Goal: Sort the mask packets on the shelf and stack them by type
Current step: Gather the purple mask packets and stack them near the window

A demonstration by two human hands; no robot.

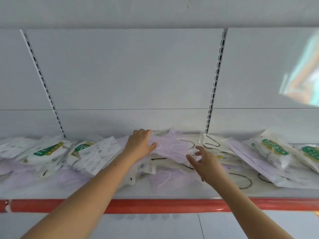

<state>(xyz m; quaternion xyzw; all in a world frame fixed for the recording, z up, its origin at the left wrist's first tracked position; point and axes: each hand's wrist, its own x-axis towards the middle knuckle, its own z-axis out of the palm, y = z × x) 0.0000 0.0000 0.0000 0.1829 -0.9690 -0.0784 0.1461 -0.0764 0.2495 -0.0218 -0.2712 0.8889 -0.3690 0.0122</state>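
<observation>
Two bare forearms, reaching up and forward over a red shelf edge [155, 205]. Left hand [140, 145] laid palm-down on a lilac packet [170, 147] at mid-shelf, fingers [146, 131] bent over its far rim, thumb stretched flat across its face; gripping or only pressing, cannot tell. Right hand [206, 160] just right of that packet, above the pile, fingers [198, 150] spread and loosely curved, holding nothing, thumb reaching toward the packet's near corner.

Mask packets strewn in an unsorted layer along the white shelf [172, 193], overlapping one another. Green-labelled packets at left [49, 149] and beside it [82, 147], partly covered by a printed white packet [101, 152] lying tilted. More lilac packets flat underneath, near the front [162, 178] and far left. Clear packets with black ear loops right of centre [211, 141] and near the front right [241, 181]. Large lilac packet [248, 156] slanted at right, with green-labelled packets [274, 149] on it and another cut off by the right edge [312, 153].

White back panel [129, 75] behind, with two slotted uprights, left [43, 80] and right [215, 80]. Blurred colourful patch on the panel at far right [303, 75], too smeared to identify.
</observation>
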